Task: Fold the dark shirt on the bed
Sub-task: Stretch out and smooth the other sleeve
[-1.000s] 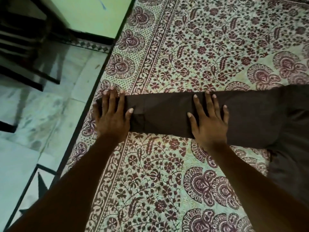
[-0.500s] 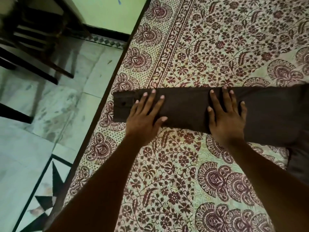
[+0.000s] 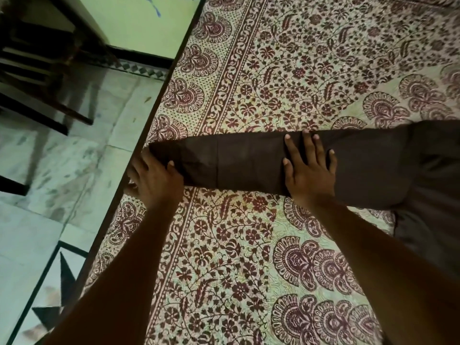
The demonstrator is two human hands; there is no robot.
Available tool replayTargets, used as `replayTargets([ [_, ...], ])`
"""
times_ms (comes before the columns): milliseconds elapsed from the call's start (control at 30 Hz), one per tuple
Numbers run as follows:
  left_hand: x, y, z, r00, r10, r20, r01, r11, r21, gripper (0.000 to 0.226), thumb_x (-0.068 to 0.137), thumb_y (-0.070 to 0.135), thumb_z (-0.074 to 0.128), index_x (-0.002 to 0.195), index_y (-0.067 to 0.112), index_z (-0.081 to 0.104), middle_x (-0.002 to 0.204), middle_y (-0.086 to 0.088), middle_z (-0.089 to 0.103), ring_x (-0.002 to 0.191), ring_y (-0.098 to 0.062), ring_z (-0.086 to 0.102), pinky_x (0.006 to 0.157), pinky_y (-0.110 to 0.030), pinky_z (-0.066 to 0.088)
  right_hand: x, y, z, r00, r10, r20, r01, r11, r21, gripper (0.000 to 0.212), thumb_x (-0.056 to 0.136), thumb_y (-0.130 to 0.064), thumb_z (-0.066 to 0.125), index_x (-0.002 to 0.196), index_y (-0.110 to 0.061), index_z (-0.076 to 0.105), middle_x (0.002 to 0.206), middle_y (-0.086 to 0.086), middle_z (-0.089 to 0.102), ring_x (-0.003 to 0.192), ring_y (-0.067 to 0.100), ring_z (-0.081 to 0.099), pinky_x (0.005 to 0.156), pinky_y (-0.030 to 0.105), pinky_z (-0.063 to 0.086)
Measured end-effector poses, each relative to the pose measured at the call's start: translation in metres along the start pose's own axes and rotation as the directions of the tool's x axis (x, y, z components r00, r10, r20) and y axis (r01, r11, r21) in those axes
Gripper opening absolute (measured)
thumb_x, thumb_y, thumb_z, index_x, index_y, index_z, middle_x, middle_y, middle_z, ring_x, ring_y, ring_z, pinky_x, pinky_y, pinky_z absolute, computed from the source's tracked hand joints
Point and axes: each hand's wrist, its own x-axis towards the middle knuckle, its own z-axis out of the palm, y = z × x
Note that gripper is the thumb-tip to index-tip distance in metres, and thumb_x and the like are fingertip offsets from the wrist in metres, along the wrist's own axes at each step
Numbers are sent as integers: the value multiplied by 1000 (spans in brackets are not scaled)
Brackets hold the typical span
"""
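The dark shirt (image 3: 249,163) lies on the patterned bed sheet (image 3: 236,257). One long sleeve stretches flat to the left, as far as the bed's edge. The shirt's body runs out of view at the right. My left hand (image 3: 154,180) is at the cuff end by the bed's edge. Its thumb lies on top of the cloth and its fingers curl around the end. My right hand (image 3: 308,170) rests flat on the middle of the sleeve with fingers spread, holding nothing.
The bed's dark edge (image 3: 139,155) runs diagonally at the left, and a marble floor (image 3: 62,170) lies below it. Dark chair legs (image 3: 37,70) stand at the upper left beside a green wall (image 3: 137,21).
My left hand slid left from flat on the sleeve to the cuff end and closed around it. My right hand stayed flat on the sleeve. The camera shifted slightly.
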Motion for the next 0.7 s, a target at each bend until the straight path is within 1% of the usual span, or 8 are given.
replayTargets([
  [100,8,8,-6,991,-131,-28,129,988,-86,71,87,32,71,143,5,38,149,-20,37,140,-43,32,111,-61,28,3,-1,-11,996,14,90,-17,999,32,61,104,-53,18,163,-42,12,174,2,5,160,26,1,125,60,6],
  [200,17,15,-14,975,-221,-19,219,973,-75,65,81,32,79,132,3,53,146,-21,36,136,-44,34,110,-58,34,9,-5,-28,977,37,212,-52,997,64,61,107,-48,33,163,-40,13,174,2,-1,160,27,-4,125,61,5],
  [300,15,19,-16,985,-170,-32,169,985,-35,58,81,30,79,128,5,55,146,-22,33,134,-46,33,109,-59,35,14,-10,-45,951,22,309,-59,992,110,67,105,-44,46,164,-38,14,174,2,-4,160,29,-7,125,62,7],
  [400,13,24,-16,985,-171,5,171,982,-75,59,87,28,74,136,10,47,146,-21,36,137,-45,35,109,-61,36,13,-18,-56,956,4,293,-53,986,159,65,102,-40,55,160,-28,30,173,9,4,160,33,-3,126,62,9],
  [500,7,30,-19,951,-309,24,310,945,-108,84,88,36,75,151,10,27,153,-22,33,141,-46,34,110,-62,35,2,-30,-61,979,-54,195,16,982,190,52,100,-35,59,148,-20,50,171,13,14,159,33,5,126,60,11],
  [567,3,31,-27,942,-332,42,334,932,-140,89,88,37,76,153,5,24,151,-24,41,141,-45,38,111,-59,36,-9,-36,-58,983,-99,156,58,967,248,45,99,-31,61,143,-20,56,169,11,21,158,31,12,126,59,16],
  [633,-2,37,-42,962,-266,55,271,927,-258,70,89,29,75,143,-2,43,141,-24,54,134,-40,51,107,-51,45,-18,-40,-57,983,-134,125,76,919,388,39,100,-25,63,138,-16,61,162,11,36,152,28,30,123,56,28],
  [700,-20,57,-58,995,-93,30,97,915,-391,44,87,22,77,123,0,65,117,-16,70,101,-29,70,82,-28,59,-29,-46,-63,990,-87,111,-7,756,655,34,103,-27,61,131,-9,67,143,14,58,136,26,53,115,53,42],
])
